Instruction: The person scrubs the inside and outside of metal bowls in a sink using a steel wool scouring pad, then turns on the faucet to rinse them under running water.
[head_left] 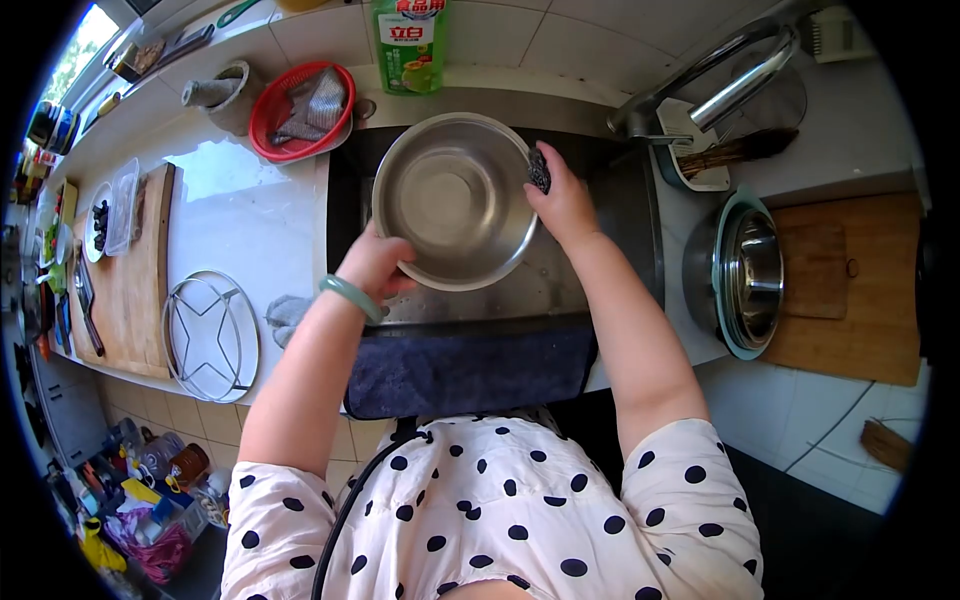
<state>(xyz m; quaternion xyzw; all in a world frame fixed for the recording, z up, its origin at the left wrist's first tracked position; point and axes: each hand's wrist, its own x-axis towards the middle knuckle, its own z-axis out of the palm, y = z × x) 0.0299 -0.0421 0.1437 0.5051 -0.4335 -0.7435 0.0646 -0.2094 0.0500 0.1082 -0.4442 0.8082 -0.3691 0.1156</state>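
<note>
Fingers of the left hand [378,262] grip the near-left rim of a steel bowl [450,195], thumb over the edge, while those of the right hand [567,200] close on a dark wire scourer [540,170] at the bowl's right rim; whether they also support its outer wall cannot be told. Around the worker, in a white blouse [500,520] with black spots, a pale counter [215,230] runs left and right of the metal sink [480,308], over which the tilted bowl is held, its inside facing the camera. Wooden boards lie at either end, one [880,270] far to the right, another [140,280] to the left. Dark blue cloth [470,370] hangs at the sink's near edge. Nested bowls [750,270] stand right of the sink, with a chrome tap [735,95] beyond its far-right corner. At left, a metal rack with a star pattern [213,335] rests on the counter; farther back, a red basket [262,115] holds grey, cloth-like material [320,105], between a stone mortar [237,105] and a green bottle [412,50]. Smallest is the pale green bangle [352,298] circling the left wrist.
</note>
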